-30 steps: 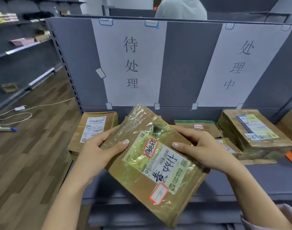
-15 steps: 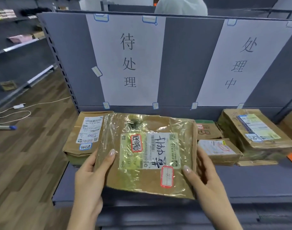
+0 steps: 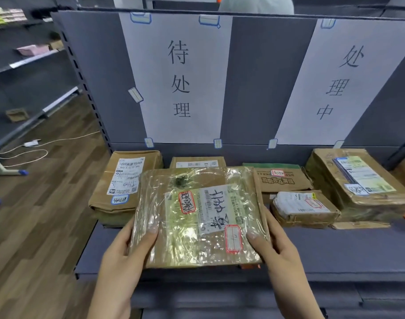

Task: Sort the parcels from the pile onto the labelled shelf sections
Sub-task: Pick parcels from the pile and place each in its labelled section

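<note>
Parcel (image 3: 197,215) lies flat over the shelf (image 3: 335,249) below the left sign (image 3: 178,77), our left hand (image 3: 125,254) and right hand (image 3: 277,247) gripping its near corners.

Parcels (image 3: 125,187) crowd the back; shelf (image 3: 335,249) front open.

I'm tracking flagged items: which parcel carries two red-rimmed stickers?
The plastic-wrapped parcel held between the left hand and right hand; those lying on the shelf show one at most.
</note>
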Demonstrator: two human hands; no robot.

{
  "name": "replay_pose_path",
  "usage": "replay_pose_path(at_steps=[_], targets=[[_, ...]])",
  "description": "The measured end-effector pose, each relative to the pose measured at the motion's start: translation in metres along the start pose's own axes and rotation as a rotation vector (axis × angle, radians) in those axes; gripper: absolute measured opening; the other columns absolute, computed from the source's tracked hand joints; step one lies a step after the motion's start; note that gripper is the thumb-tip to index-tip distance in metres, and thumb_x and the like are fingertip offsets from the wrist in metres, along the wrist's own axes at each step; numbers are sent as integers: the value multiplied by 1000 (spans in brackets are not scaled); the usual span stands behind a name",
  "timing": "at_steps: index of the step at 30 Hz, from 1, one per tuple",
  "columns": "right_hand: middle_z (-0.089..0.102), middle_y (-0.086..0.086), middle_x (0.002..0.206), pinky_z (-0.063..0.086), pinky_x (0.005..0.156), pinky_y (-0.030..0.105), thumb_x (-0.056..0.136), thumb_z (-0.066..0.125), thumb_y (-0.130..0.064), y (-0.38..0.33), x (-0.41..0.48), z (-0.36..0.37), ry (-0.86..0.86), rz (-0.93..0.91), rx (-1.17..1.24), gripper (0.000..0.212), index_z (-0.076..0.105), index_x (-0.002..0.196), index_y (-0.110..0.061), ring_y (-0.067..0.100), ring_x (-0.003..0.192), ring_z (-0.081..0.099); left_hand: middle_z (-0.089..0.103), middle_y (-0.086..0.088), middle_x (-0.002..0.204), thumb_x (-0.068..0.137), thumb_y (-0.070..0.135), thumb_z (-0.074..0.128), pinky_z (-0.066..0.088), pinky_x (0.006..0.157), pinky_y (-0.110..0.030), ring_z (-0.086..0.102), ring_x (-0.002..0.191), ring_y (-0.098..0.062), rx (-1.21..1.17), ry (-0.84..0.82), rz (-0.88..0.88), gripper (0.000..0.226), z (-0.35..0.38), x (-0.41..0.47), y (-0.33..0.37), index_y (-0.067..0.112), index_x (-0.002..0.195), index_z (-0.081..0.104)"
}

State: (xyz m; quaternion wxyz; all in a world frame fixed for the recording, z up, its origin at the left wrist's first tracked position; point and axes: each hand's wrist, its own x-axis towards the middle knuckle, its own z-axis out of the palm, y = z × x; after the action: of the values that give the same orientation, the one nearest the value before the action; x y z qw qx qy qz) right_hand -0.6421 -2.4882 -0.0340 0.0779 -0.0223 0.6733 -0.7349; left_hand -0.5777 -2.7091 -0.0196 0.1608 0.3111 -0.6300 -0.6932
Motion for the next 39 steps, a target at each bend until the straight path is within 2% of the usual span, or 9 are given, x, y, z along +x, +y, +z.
replay_pose_path(at_steps=[3, 5, 9, 12, 16, 26, 31, 36, 39], targets=[[71, -27, 109, 55, 88, 22, 92, 65, -7, -1, 6, 3, -26, 26, 26, 49, 57, 119, -46, -4, 104, 67, 71, 18, 104, 84, 17, 72, 48, 86, -27, 64, 101, -4, 4, 2, -2, 34, 1, 0, 3, 36, 111, 65], [71, -22, 114, 52, 92, 27, 89, 71, -13, 1, 8, 3, -22, 41, 29, 48, 57, 125, -43, 0, 107, 67, 70, 21, 102, 84, 18, 73, 46, 80, -23, 63, 100, 0, 20, -21, -3, 36, 1, 2, 3, 37, 113, 63], [71, -15, 119, 49, 97, 35, 73, 67, -30, 6, 12, 4, -12, 76, 62, 55, 59, 126, -41, 7, 111, 67, 68, 22, 104, 84, 21, 73, 46, 83, -25, 62, 98, 1, 50, -40, -14, 41, 3, 9, 1, 35, 121, 61], [73, -16, 115, 50, 96, 35, 82, 74, -22, 11, 14, 5, 5, 92, 52, 46, 59, 121, -42, 6, 108, 68, 66, 24, 103, 84, 22, 73, 47, 94, -33, 60, 100, -1, 59, -50, -34, 40, 5, 13, -1, 38, 118, 59], [75, -17, 105, 53, 90, 34, 94, 61, -9, 15, 15, 5, 23, 140, 51, 40, 59, 115, -42, 5, 100, 71, 63, 24, 103, 86, 23, 72, 45, 94, -33, 58, 97, 0, 71, -64, -57, 39, 7, 18, -6, 40, 117, 55], [74, -15, 112, 52, 95, 34, 83, 74, -24, 20, 17, 8, 26, 170, 8, 51, 57, 130, -35, 6, 106, 69, 67, 17, 108, 85, 25, 72, 45, 99, -34, 62, 107, -12, 95, -60, -106, 45, 6, 26, -23, 34, 127, 58], [73, -20, 108, 51, 96, 32, 93, 67, -19, 21, 20, 8, 21, 153, -54, 38, 58, 124, -40, 1, 103, 69, 67, 14, 110, 87, 28, 70, 43, 95, -31, 61, 105, -10, 115, -71, -73, 40, 6, 28, -25, 36, 124, 57], [72, -23, 110, 51, 100, 37, 94, 64, -22, 23, 20, 8, 39, 142, -131, 40, 55, 124, -46, 0, 104, 68, 60, 26, 97, 89, 28, 67, 40, 86, -28, 53, 88, 9, 154, -69, -40, 34, 7, 27, -26, 39, 118, 53], [66, -21, 124, 49, 104, 38, 92, 65, -28, 20, 18, 7, 54, 126, -190, 48, 45, 130, -50, 2, 114, 63, 62, 21, 103, 88, 34, 67, 41, 87, -30, 58, 91, -1, 242, -53, 2, 48, 6, 27, -24, 35, 133, 50]])
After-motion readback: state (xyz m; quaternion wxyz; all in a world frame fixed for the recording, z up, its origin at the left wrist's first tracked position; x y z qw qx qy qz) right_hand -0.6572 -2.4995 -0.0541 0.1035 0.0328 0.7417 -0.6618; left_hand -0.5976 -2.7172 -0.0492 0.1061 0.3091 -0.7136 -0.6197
